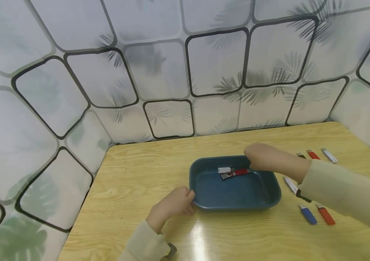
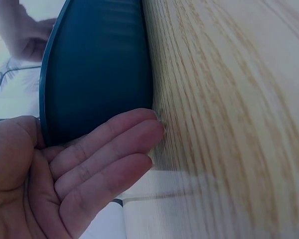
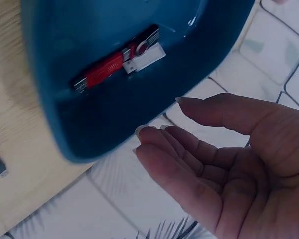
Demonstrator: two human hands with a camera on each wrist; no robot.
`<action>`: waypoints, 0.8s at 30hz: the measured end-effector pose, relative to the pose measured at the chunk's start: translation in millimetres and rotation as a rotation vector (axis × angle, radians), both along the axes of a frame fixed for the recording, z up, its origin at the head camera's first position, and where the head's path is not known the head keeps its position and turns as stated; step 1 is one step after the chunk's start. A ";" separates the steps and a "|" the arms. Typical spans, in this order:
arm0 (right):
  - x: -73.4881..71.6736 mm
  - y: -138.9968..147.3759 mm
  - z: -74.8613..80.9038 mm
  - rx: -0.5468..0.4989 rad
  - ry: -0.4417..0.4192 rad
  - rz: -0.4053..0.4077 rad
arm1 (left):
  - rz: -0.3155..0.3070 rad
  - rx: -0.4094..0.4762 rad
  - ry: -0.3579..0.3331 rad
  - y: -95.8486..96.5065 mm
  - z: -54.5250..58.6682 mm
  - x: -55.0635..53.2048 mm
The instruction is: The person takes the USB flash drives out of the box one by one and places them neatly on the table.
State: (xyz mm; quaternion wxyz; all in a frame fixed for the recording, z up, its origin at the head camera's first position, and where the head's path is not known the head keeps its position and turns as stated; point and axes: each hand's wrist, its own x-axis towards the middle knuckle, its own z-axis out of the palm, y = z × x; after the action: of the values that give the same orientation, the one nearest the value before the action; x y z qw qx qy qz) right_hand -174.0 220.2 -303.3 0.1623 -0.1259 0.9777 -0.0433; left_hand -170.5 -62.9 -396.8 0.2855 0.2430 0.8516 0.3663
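Note:
A dark blue plastic tray (image 1: 230, 208) sits on the wooden table. My left hand (image 1: 176, 203) holds its left rim, with several fingers (image 2: 109, 149) lying along the outer wall in the left wrist view. The far right rim has my right hand (image 1: 259, 156) over it. In the right wrist view the right thumb and fingertips are apart beside the rim, with nothing between them. Inside the tray lie a red USB stick (image 3: 104, 69) with a dark swivel cover and a white USB stick (image 3: 148, 58), overlapping each other.
Right of the tray, several USB sticks lie on the table (image 1: 132, 181), including a blue one (image 1: 308, 214), a red one (image 1: 326, 214) and a white one (image 1: 329, 155). Patterned cloth walls (image 1: 217, 61) stand behind the table and at its sides.

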 end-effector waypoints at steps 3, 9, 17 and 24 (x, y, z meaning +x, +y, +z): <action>-9.6 -15.7 -6.5 0.006 0.019 0.051 | -0.003 0.002 0.000 -0.3 0.4 -0.4; -25.4 -42.2 -26.3 0.000 0.018 0.199 | 0.010 0.005 -0.006 -0.9 1.8 -0.1; -35.7 -47.0 -50.0 0.067 -0.020 0.246 | 0.010 0.007 -0.015 0.6 3.3 1.4; -40.6 -51.4 -64.4 0.044 -0.065 0.302 | -0.001 -0.001 -0.006 0.0 2.9 1.7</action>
State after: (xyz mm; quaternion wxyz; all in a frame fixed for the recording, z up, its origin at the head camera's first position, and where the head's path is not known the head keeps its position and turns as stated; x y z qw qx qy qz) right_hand -214.5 168.8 -367.8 0.2015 -0.2663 0.9426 -0.0010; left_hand -168.8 -62.9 -393.9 0.2886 0.2423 0.8508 0.3664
